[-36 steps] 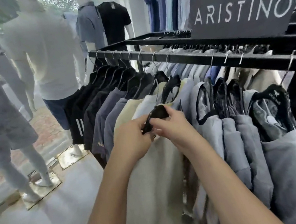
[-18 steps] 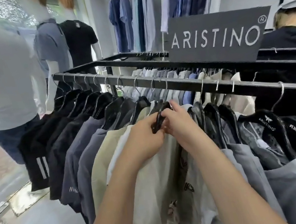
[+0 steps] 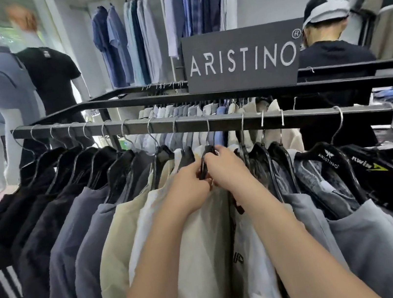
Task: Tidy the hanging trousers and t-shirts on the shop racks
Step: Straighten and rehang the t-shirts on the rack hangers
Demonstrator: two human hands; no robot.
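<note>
A black hanger (image 3: pixel 204 159) carrying a cream t-shirt (image 3: pixel 213 244) hangs midway along the front rail (image 3: pixel 288 117). The left hand (image 3: pixel 191 185) and right hand (image 3: pixel 228 169) both grip the hanger, with their fingers curled round it. Beige and grey shirts crowd either side.

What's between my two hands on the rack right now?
In the head view, a black hanger sits between the left hand and right hand, both holding it.
</note>
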